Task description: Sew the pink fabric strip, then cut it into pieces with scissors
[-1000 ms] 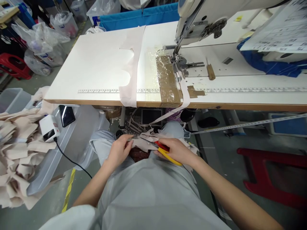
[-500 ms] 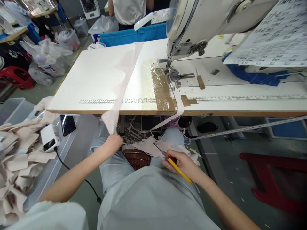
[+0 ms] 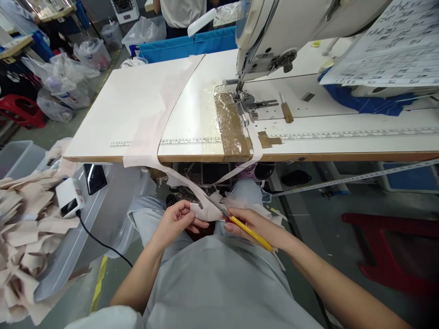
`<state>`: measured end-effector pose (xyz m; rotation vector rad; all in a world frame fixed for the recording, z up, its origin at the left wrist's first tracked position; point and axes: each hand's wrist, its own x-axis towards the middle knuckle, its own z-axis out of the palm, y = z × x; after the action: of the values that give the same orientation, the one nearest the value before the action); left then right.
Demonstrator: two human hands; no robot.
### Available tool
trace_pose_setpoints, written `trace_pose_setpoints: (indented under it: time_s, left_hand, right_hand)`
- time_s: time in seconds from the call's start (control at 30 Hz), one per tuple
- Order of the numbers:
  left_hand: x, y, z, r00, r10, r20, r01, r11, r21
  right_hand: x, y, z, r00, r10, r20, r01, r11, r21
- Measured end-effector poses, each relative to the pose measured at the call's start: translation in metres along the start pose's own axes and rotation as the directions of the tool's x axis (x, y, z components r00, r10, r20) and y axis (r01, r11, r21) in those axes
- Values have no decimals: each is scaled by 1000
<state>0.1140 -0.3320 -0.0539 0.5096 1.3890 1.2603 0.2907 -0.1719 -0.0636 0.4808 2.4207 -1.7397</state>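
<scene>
"Since the pale pink cloth [image 3: 151,139] drapes off the front edge of the sewing table [image 3: 188,114], how would it handle?"

"Light and limp, I'd guess, folding wherever unsupported, and perhaps fraying if tugged. I'd pinch it flat by its edge, close to the blades."

"And the fingers?"

"Below the table's front edge, the left hand [image 3: 173,224] has thumb and forefinger nearly together at the cloth's end, other fingers loosely curled. The right hand [image 3: 259,222] is wrapped round yellow-handled scissors [image 3: 252,233], their tips at the cloth; how far the blades part, I can't tell."

"Farther out?"

"Left of the table, a plastic bin [image 3: 116,205] with heaped fabric pieces [image 3: 41,224]."
</scene>
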Motion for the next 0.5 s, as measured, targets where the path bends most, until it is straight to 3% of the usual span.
trace_pose_setpoints:
  time_s: [0.2,0.5]
  left_hand:
    - [0,-8,-3,996,-82,-42,80,996,-49]
    - [-4,-10,-9,985,-172,-28,165,972,-166]
  right_hand:
    - [4,-6,-7,993,22,115,-4,988,-154]
    - [18,-4,-11,965,30,261,33,971,-235]
